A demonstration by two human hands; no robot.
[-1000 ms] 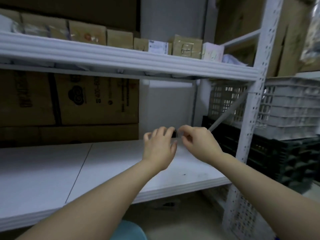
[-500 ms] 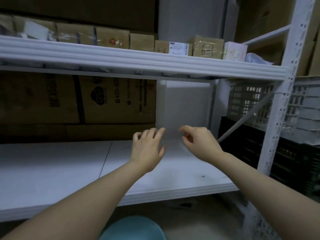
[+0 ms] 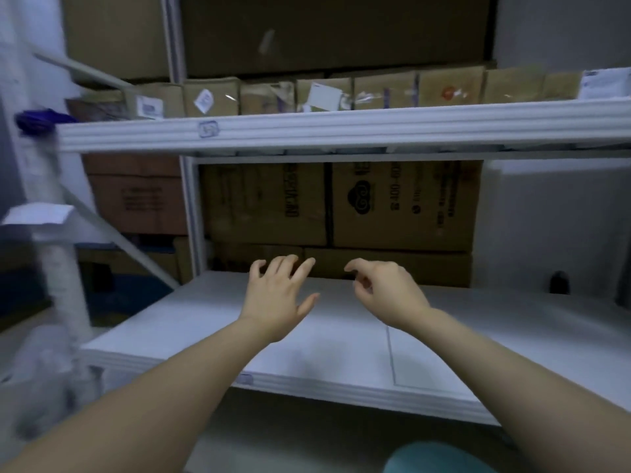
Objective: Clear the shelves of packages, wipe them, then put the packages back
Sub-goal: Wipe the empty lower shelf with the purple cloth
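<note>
The white lower shelf (image 3: pixel 341 336) lies bare in front of me. My left hand (image 3: pixel 278 298) hovers over its middle, fingers spread and straight, holding nothing. Just to its right, my right hand (image 3: pixel 386 291) hangs over the board with fingers loosely curled and nothing in them. The upper shelf (image 3: pixel 341 126) carries a row of several small cardboard packages (image 3: pixel 324 93), some with white labels.
Large brown cartons (image 3: pixel 403 206) stand behind the lower shelf. A white upright post (image 3: pixel 56 233) with a diagonal brace is at the left, with a paper tag (image 3: pixel 37 213) on it. A teal round object (image 3: pixel 440 459) sits below at the bottom edge.
My view has swung left along the shelf, so the left post and more cartons show. Both hands moved left with it and drew apart; the right end post and crates left the view.
</note>
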